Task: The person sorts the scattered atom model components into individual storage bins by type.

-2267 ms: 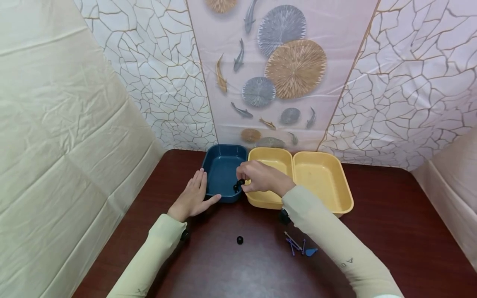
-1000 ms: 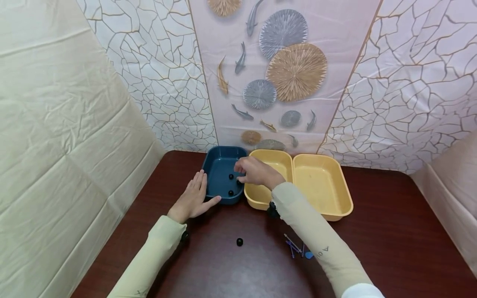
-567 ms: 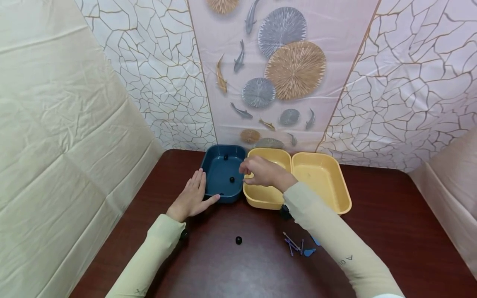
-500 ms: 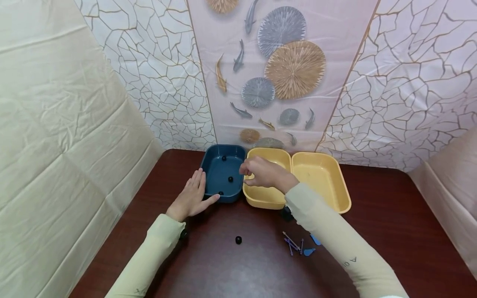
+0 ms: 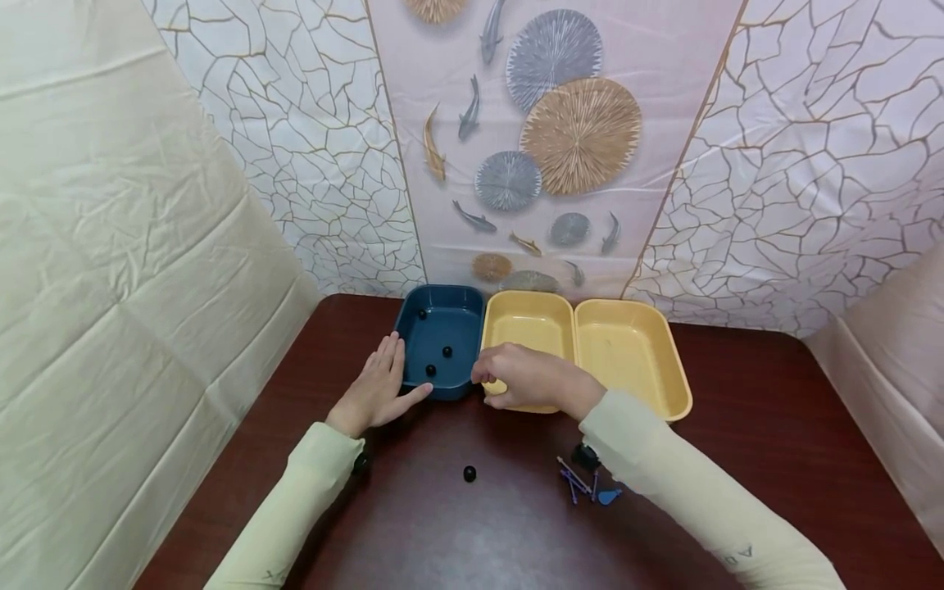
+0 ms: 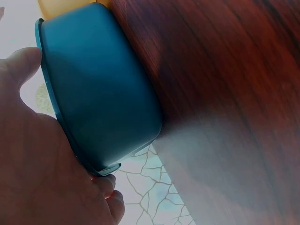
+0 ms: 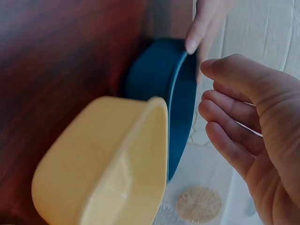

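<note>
Space separates the right hand (image 5: 527, 378) from the loose black ball (image 5: 469, 474): in the head view the ball sits low and near the middle of the frame, on the dark surface (image 5: 413, 533), while the hand hangs higher in the frame and a little to the right, over the near edge of the middle yellow bin (image 5: 527, 330). From the right fingertips the ball lies down the frame and slightly left, toward the person. Being round, it shows no long axis. The right hand looks a little nearer to it than the left hand (image 5: 372, 393).

The right grip is released: fingers bend loosely toward the thumb with a gap between, and the right wrist view shows nothing held. The left grip clasps nothing either: straight fingers lie along the left side of the blue bin (image 5: 442, 328), the thumb reaches out along its near edge, and the left wrist view shows that thumb touching the rim.

Three other black balls (image 5: 447, 351) lie apart inside the blue bin: toward its upper left corner, right of its middle, and near its lower edge. Right of the loose ball, thin sticks (image 5: 577, 483) lie in a small cluster beside a blue tag (image 5: 609, 497).
</note>
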Available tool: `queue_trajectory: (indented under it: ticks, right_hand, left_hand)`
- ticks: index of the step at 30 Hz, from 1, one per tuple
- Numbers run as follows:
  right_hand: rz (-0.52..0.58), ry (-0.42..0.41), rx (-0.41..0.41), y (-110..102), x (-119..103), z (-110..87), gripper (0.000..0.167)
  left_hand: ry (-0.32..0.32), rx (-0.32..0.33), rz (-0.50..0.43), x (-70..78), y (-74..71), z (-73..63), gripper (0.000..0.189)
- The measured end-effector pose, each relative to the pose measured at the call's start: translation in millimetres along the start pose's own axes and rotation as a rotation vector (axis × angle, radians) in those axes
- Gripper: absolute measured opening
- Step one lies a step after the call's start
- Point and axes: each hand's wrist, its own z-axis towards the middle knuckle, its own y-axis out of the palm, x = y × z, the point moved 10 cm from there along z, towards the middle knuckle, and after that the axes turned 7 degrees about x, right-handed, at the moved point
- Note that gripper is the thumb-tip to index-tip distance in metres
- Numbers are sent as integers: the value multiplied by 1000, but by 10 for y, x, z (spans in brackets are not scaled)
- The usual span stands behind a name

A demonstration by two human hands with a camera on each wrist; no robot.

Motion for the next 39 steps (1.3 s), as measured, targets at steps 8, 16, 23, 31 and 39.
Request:
queue_trajectory:
  ticks: [8,16,23,31,39]
  right_hand:
    - [-6,-42,-44,227,-260,-68,29]
    - [13,-74,-99,508,-370,-145,29]
    - [-9,-85,-126,702,-395,-205,29]
    - [94,-58,-177,937,-391,-247,24]
    - [79,-92,-129,1142,-428,-221,15]
  left_hand:
    - [-9,-7,-7,-22,38,-13,105]
    - [-7,1,-13,-2,18,-10,105]
    - [-3,1,-5,14,12,5,106]
    - [-6,4,-4,3,21,21,106]
    - [0,7,1,-15,17,8,106]
